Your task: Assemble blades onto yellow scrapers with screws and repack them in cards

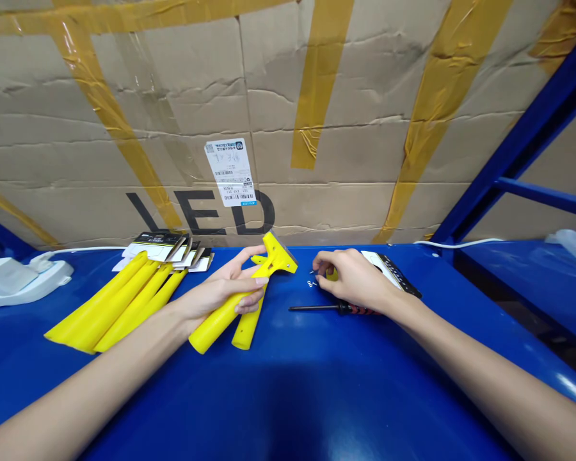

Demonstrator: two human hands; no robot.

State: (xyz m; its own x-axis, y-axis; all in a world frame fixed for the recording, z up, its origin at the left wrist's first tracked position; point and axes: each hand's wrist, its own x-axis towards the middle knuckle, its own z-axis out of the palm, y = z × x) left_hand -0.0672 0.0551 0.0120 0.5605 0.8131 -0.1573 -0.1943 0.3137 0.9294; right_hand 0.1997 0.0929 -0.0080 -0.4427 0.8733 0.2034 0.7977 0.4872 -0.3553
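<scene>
My left hand [237, 285] is wrapped around the yellow handle of a scraper [216, 323], whose wide head points up and to the right. Beneath it lies a second yellow handle [247, 326], partly covered by the hand. My right hand [352, 275] is closed in a pinch, with a tiny metal screw [312, 272] showing at the fingertips. Just below those fingers, a few small screws [312, 283] rest on the blue surface. A screwdriver [317, 308] lies beside them, its red and black grip partly under my right wrist. Something yellow [333, 275] shows behind the right fingers.
Several yellow scrapers [125, 307] with black and white cards [158, 246] are stacked at the left. A white power strip [26, 282] stands far left. A packaging card [396, 275] lies behind my right hand. A large taped cardboard box [278, 115] and blue frame [513, 134] bound the back.
</scene>
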